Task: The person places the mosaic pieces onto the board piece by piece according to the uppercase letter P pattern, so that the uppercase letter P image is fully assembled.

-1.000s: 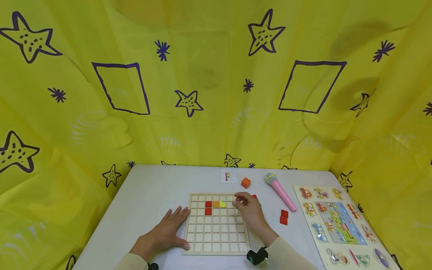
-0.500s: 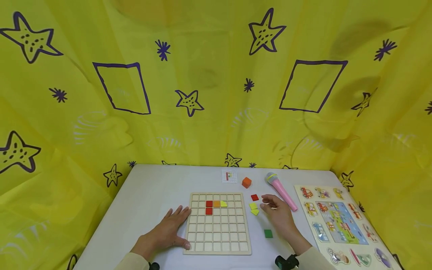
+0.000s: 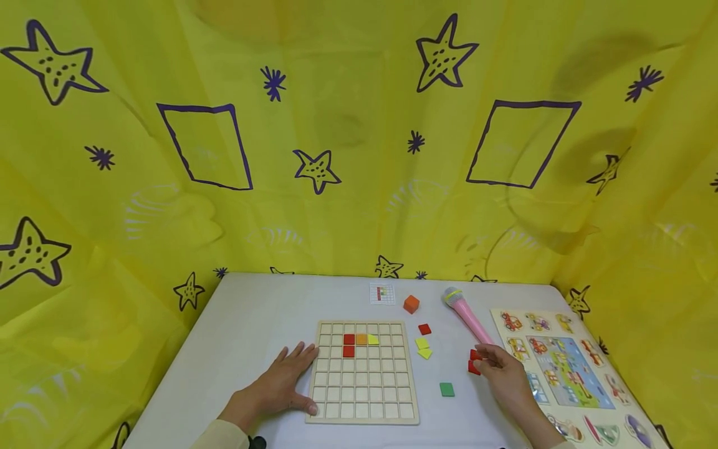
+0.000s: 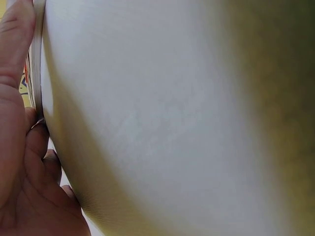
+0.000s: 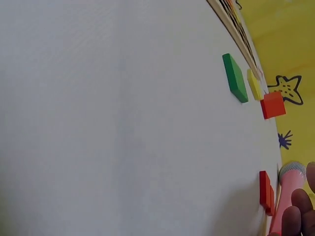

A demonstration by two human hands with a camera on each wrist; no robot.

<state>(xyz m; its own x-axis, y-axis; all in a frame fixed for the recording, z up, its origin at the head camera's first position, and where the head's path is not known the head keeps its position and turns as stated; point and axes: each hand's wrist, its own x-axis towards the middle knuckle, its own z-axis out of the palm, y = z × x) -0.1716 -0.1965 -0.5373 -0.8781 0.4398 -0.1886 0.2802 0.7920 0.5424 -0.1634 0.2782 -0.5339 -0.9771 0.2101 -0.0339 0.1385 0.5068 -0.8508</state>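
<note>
A wooden grid board (image 3: 364,393) lies on the table, bearing two red tiles (image 3: 349,352), an orange tile (image 3: 361,339) and a yellow piece (image 3: 373,340). My left hand (image 3: 278,383) rests flat with spread fingers at its left edge, the thumb by the lower left corner. Off to the right, my right hand (image 3: 507,380) hovers with fingertips at two loose red tiles (image 3: 474,366), partly covering them. In the right wrist view those red tiles (image 5: 265,191) lie a little left of the fingers (image 5: 291,221), which hold nothing visible.
Between board and right hand lie a green tile (image 3: 447,390), two yellow pieces (image 3: 422,343) and another red tile (image 3: 424,328). Farther back are an orange block (image 3: 411,304), a small pattern card (image 3: 382,294) and a pink microphone (image 3: 470,319). A vehicle puzzle board (image 3: 509,330) stretches along the right.
My right hand has moved from the board's upper right, past the yellow pieces, rightward and nearer to the loose red tiles. The left hand stays at the board.
</note>
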